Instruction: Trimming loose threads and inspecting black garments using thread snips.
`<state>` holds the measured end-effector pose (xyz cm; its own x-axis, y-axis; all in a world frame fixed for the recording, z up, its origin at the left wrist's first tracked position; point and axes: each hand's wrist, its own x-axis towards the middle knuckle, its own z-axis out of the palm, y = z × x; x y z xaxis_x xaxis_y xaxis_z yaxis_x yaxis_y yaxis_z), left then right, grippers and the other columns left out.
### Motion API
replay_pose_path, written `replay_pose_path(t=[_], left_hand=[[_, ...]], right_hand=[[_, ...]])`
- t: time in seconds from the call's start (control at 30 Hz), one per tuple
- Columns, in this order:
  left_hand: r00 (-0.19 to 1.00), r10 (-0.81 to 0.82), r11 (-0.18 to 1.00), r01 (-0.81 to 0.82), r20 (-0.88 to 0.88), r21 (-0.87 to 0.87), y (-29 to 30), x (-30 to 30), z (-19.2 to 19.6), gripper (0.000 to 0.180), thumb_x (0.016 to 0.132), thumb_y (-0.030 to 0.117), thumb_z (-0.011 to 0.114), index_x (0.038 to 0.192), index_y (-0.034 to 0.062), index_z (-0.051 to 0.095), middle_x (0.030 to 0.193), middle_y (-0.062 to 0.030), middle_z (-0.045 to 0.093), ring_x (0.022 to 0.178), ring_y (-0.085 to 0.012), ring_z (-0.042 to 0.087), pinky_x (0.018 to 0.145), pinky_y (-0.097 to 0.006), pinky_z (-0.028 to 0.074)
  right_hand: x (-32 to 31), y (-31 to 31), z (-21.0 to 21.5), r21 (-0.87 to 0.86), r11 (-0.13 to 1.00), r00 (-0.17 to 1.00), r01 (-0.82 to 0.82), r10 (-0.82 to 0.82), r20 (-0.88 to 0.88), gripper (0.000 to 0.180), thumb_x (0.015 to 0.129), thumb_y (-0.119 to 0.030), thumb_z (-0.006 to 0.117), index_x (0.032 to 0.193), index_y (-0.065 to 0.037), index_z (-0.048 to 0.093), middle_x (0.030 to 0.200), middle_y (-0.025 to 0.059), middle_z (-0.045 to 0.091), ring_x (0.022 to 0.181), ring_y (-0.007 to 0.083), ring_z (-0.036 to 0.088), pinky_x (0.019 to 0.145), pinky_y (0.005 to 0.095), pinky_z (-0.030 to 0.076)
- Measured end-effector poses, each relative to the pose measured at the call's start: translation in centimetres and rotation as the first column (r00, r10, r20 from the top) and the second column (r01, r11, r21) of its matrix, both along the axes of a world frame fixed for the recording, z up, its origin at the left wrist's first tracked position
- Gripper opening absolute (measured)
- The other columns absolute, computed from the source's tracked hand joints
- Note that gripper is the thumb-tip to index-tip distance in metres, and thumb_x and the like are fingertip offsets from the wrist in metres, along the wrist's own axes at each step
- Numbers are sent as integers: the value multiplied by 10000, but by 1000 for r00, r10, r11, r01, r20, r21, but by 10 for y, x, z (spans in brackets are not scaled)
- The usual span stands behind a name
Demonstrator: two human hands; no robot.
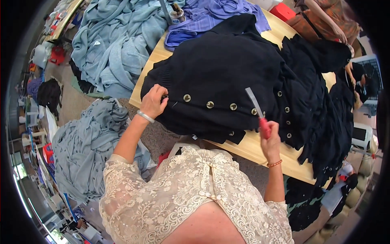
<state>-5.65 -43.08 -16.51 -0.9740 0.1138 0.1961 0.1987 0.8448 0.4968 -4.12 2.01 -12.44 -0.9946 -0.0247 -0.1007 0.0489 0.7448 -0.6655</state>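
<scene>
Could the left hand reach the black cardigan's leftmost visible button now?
Probably yes: the left hand holds the black cardigan, and the button lies uncovered just to the hand's right.

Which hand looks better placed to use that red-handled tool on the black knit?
Probably the right hand: it grips the red-handled tool, whose metal blade shows over the black knit. The left hand is at the knit's left edge.

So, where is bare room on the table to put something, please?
On the wooden table: a strip between its near edge and the black garments, by the right hand; another at the back, between the purple garment and red box. The black cardigan crowds the middle.
</scene>
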Motion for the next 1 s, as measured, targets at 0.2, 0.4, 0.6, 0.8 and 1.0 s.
replay_pose_path(t=[0.2,0.4,0.6,0.8,1.0], left_hand=[[999,10,993,-15,50,113,-5,0,-11,224,738,11,708,891,54,549,854,-100,520,762,-279,596,669,-369,497],[998,0,955,-17,60,296,-10,-1,-16,180,728,-7,678,870,33,575,830,-84,535,664,-217,571,599,-311,477],[955,70,997,-76,-287,-9,31,11,2,370,757,162,762,1098,84,643,1063,-91,600,998,-302,568,857,-412,439],[997,29,961,-48,74,273,73,-8,-30,245,739,0,722,942,50,594,896,-117,566,835,-310,614,731,-392,502],[987,-36,973,-2,158,233,68,-9,-22,182,739,19,708,878,62,598,828,-79,548,780,-276,579,695,-384,477]], right_hand=[[-12,-67,8,-22,877,871,-479,479,109,255,871,-106,685,1081,-70,545,918,195,650,857,393,641,723,434,504],[-17,-148,3,28,724,722,-689,682,118,265,883,-197,656,1041,-55,499,714,184,651,701,390,658,636,489,504],[-17,-114,6,-30,831,819,-555,553,152,256,907,-192,649,1108,-95,525,830,168,659,818,367,656,711,454,499],[-10,-77,9,108,837,819,-536,484,309,268,906,-263,657,1096,-117,537,809,168,667,802,369,661,687,474,480],[-3,-88,5,-79,836,801,-543,544,249,266,903,-249,660,1097,-93,566,866,171,667,845,377,654,745,468,489]])
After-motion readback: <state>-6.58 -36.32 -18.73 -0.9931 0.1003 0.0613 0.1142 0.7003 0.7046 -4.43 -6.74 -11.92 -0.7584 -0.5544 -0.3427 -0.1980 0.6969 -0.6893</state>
